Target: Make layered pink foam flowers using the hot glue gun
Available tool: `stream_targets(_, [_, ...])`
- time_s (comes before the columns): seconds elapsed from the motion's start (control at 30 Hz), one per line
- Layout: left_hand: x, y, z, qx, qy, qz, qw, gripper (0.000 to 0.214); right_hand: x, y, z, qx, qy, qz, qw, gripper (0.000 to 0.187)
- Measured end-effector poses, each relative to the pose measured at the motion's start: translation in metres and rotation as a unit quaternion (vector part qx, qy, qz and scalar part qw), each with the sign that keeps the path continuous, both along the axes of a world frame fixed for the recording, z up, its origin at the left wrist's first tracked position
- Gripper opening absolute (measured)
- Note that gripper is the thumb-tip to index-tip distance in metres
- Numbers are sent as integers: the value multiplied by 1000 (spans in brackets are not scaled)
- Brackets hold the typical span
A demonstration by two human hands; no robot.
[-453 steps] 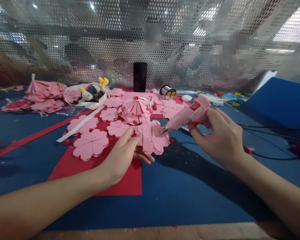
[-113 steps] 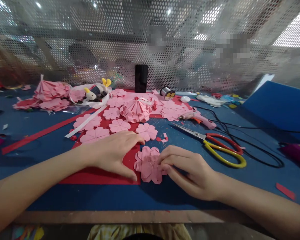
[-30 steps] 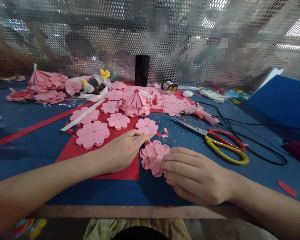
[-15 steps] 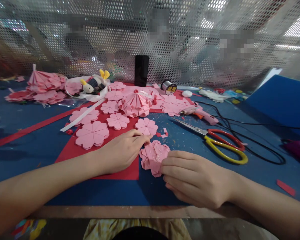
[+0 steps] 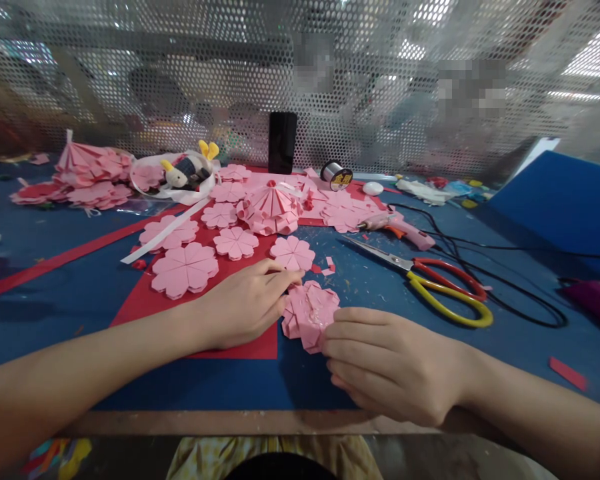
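Our left hand curls at the upper-left rim of a pink paper flower, grip unclear; our right hand pinches its right edge. Flower lies on blue table, just beside red sheet.

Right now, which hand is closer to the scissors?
The right hand: it is just on the near side of the scissors. The left hand is farther off, left of the scissors.

A perforated grey panel stands behind the blue-topped table. The front edge is brown. Bright light shows at upper right.
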State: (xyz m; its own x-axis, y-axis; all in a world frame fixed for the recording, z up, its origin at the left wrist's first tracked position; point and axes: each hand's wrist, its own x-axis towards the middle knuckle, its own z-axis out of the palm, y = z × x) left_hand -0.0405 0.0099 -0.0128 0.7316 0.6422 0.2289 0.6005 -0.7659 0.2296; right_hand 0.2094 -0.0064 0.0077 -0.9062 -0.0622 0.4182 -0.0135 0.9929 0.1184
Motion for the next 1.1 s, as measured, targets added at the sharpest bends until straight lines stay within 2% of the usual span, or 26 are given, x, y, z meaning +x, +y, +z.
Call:
stream_targets(0.3, [2, -4, 5, -55, -20, 41, 997, 39, 1, 0, -3, 1, -24, 0, 1000, 16])
stream_targets(0.6, [17, -23, -1, -33, -6, 108, 994, 75, -1, -5, -1, 65, -20, 29, 997, 17])
stream_targets(0.77, [26, -31, -2, -31, 0, 127, 991, 81, -2, -6, 1, 56, -22, 69, 996, 14])
stream_targets(1.03, [26, -33, -4, -42, -21, 141, 989, 87, -4, -9, -2, 68, -10, 72, 995, 15])
stream_targets(1.1, [24, -32, -3, -59, -21, 141, 988, 81, -4, -10, -3, 72, 5, 68, 995, 18])
